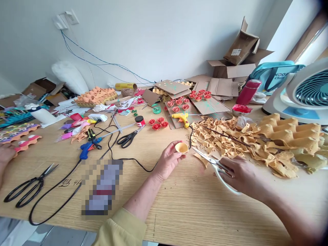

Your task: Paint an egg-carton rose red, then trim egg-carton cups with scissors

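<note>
Wood-grain counter (pixel 189 212) leaves you room toward its near edge; egg-carton scraps (pixel 222 143) crowd its right side. Mid-counter, your left hand (pixel 167 162) pinches a yellow pulp cup (pixel 181 148); your right hand (pixel 241 176) grips pale-handled scissors (pixel 211 160), pointed at the cup and just beside it.

White fan (pixel 280 97), red bottle (pixel 248 93), teal bag (pixel 263 72)

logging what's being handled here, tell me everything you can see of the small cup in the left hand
The small cup is yellowish tan, rounded and thin-rimmed, apparently moulded pulp. Its open mouth faces up toward the camera. The left hand holds it above the table, near the scissors, which don't touch it.
</note>
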`<action>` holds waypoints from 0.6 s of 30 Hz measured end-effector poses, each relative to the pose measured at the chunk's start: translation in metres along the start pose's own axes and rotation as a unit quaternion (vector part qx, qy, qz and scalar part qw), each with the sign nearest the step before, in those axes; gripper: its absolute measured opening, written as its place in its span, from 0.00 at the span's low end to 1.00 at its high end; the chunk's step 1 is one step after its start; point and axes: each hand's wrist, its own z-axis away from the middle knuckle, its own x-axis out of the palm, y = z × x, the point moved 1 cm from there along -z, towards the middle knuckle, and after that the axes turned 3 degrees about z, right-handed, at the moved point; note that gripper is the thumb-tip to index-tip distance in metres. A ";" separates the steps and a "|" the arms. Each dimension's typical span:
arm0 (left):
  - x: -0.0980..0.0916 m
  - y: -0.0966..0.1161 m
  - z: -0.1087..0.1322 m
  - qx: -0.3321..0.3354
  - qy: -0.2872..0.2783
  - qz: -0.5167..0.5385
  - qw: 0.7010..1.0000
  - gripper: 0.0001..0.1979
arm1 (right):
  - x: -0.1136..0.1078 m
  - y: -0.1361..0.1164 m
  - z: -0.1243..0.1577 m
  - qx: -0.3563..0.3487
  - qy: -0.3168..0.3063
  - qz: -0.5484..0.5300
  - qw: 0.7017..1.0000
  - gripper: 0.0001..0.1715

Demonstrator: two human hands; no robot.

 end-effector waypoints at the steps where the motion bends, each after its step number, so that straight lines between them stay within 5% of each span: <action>1: -0.001 0.000 -0.001 0.006 0.005 0.000 1.000 0.23 | -0.001 0.003 0.003 0.006 -0.014 0.014 1.000 0.18; 8: -0.004 -0.002 -0.003 0.023 0.039 -0.044 0.998 0.23 | -0.004 0.016 0.017 0.102 -0.125 0.046 0.986 0.19; 13: -0.003 -0.005 -0.003 0.048 0.030 -0.119 0.991 0.24 | -0.008 0.014 0.006 0.173 -0.117 0.138 0.968 0.21; 18: -0.006 -0.011 -0.005 0.086 0.007 -0.197 0.977 0.25 | -0.010 0.009 -0.002 0.168 -0.102 0.092 0.976 0.21</action>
